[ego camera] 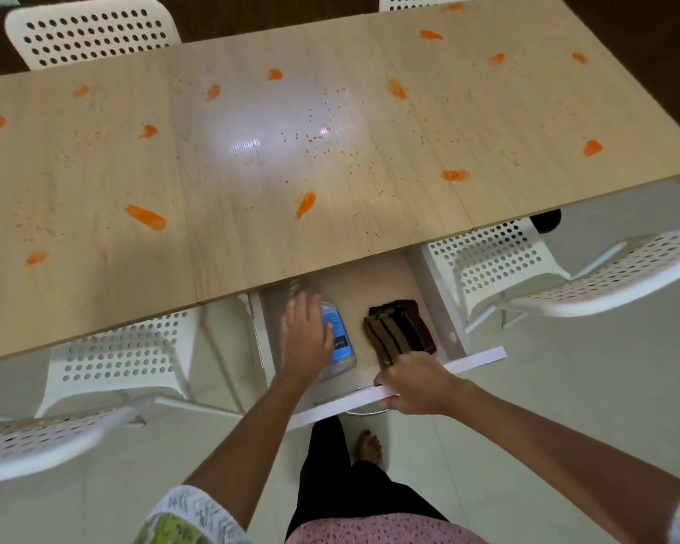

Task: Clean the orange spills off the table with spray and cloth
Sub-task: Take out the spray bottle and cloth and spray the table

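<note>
Presently the drawer (476, 357) under the near edge of the table (252, 237) stands pulled out, white front toward the person. Contents: a clear spray bottle (340, 343) with a blue label, lying on its side at the left, neck end partly hidden under the table edge; a folded cloth (399, 331), brown with dark stripes, at the right, apart from the bottle. Left hand (306, 334) reaches into the drawer and lies over the bottle, fingers spread across it; whether they curl round it cannot be told from this angle. Right hand (415, 384) grips the drawer front, fingers wrapped over its top edge, just beside the near end of the cloth. Tabletop: light wood, with orange smears (145, 217) and fine orange specks scattered across the whole surface, and a bright glare patch near the middle. White perforated chairs (118, 357) flank the drawer on both sides, one pushed in at the left, another (495, 261) at the right; two more stand at the far side. Floor pale; the person's bare foot (370, 447) shows below the drawer.
</note>
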